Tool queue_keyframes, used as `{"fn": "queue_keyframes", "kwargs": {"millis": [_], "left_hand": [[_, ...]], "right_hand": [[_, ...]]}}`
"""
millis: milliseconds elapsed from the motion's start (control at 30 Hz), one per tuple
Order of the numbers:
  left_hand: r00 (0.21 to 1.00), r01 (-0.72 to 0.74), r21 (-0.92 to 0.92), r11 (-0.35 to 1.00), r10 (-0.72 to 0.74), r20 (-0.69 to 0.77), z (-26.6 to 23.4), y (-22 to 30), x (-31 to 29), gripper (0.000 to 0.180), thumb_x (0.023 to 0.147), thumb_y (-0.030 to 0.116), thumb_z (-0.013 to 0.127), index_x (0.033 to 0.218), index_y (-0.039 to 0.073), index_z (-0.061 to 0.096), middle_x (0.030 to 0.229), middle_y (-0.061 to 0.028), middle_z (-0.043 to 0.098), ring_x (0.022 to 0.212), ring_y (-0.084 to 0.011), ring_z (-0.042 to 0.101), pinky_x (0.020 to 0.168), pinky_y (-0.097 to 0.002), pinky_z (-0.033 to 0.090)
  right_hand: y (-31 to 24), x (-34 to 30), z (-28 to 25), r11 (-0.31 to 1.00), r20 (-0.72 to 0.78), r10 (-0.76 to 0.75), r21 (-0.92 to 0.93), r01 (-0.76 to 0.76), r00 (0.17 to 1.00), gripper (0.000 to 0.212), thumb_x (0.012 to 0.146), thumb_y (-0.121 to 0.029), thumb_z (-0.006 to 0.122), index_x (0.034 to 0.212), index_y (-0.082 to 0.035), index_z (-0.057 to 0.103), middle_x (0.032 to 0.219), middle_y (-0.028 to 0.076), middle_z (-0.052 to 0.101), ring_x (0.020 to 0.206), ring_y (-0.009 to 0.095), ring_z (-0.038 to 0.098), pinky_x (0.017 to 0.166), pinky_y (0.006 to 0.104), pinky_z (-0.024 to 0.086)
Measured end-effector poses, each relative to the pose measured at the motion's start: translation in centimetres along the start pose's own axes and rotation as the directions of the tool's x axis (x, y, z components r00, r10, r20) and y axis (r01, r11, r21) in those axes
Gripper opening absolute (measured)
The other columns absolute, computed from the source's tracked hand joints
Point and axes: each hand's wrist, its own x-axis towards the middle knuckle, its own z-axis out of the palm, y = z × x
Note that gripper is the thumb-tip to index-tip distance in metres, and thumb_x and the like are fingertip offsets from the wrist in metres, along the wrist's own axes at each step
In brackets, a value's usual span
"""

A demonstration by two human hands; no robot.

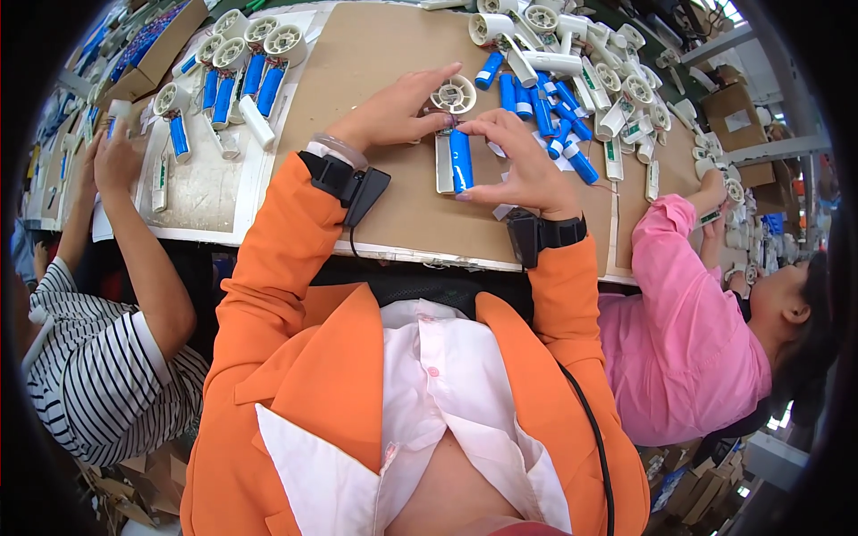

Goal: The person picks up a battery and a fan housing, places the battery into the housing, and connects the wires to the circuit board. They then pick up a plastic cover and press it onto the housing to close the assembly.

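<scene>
In front of me on the brown board lies a white handheld fan housing [453,95], its round spoked head pointing away and its open handle trough towards me. A blue cylindrical battery [461,163] sits along the right side of that trough. My left hand [398,112] curls round the left of the fan head, thumb at the neck where thin wires show. With fingers near the battery's top and thumb near its lower end, my right hand [527,170] grips it from the right. Whether the battery is fully seated in the trough cannot be seen.
Several blue batteries [542,112] and a heap of white fan parts [617,98] lie at the right. More fans with batteries [255,71] stand at the left, by a cardboard box [156,49]. Co-workers sit close: a striped shirt [107,366] left, a pink sleeve [666,241] right.
</scene>
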Motion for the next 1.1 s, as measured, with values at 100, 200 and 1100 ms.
{"fn": "queue_keyframes", "kwargs": {"millis": [100,200,1100], "left_hand": [[1.0,-0.028,0.041,0.999,0.028,0.002,0.1,-0.2,-0.1,0.077,0.087,0.024,0.064,0.152,0.008,0.027,0.136,-0.0232,0.049,0.122,-0.0351,0.051,0.099,-0.038,0.045],[0.999,-0.017,-0.009,1.0,0.018,0.031,0.0,-0.1,-0.1,0.077,0.086,0.017,0.059,0.154,0.008,0.023,0.135,-0.0229,0.05,0.119,-0.0347,0.052,0.098,-0.0377,0.046],[1.0,-0.01,-0.04,0.999,0.011,0.028,0.9,0.6,0.2,0.102,0.071,0.033,0.082,0.15,0.004,0.026,0.143,-0.0238,0.042,0.133,-0.0381,0.041,0.111,-0.0395,0.034]], "right_hand": [[0.0,0.1,-0.1,0.999,0.024,0.038,0.033,-0.038,0.999,0.067,0.062,-0.026,0.086,0.121,-0.009,0.06,0.107,0.006,0.054,0.101,0.022,0.052,0.086,0.0323,0.042],[0.0,0.2,0.0,0.997,0.04,0.052,0.06,-0.054,0.998,0.066,0.062,-0.027,0.086,0.12,-0.009,0.061,0.104,0.007,0.054,0.101,0.023,0.052,0.087,0.0333,0.043],[1.2,0.5,1.8,0.958,0.119,0.251,0.111,-0.264,0.961,0.077,0.061,-0.024,0.092,0.124,-0.005,0.053,0.099,0.003,0.056,0.093,0.015,0.052,0.08,0.0279,0.043]]}}
